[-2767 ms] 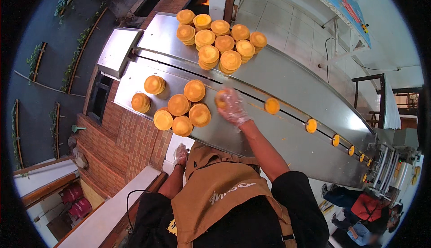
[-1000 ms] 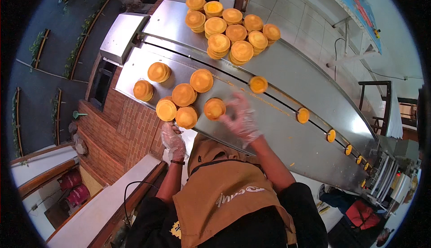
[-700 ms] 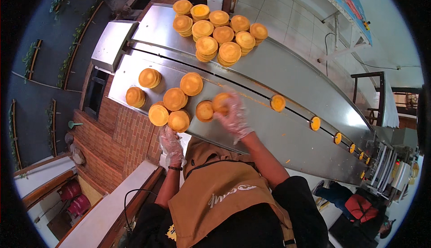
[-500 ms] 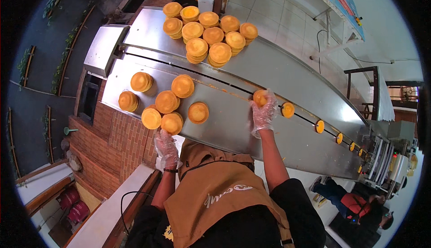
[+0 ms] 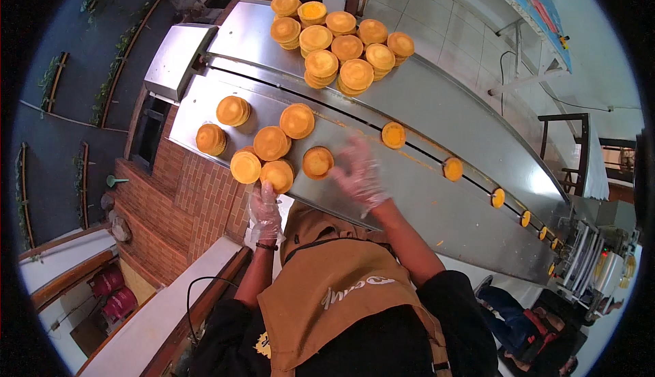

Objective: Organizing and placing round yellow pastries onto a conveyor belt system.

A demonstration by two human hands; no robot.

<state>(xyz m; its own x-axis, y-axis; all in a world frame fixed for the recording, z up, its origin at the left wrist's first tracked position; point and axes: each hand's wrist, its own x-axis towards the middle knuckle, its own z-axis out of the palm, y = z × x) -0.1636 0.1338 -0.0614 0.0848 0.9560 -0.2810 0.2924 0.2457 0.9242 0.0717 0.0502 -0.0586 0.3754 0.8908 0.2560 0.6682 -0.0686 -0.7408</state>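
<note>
Hovering spread just right of the lone cake [image 5: 318,163], the right hand [image 5: 359,176] is nearer it than the left hand [image 5: 264,212], whose grip is unclear

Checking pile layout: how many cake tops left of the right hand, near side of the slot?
7: two cake tops at far left, four bunched by the left hand, one beside the right hand. Cakes beneath are mostly hidden.

Can see white cursive lettering [image 5: 361,291] on brn apron [image 5: 321,326]; yel. print [image 5: 263,345] on blk shirt [image 5: 456,315] too small to read.
</note>
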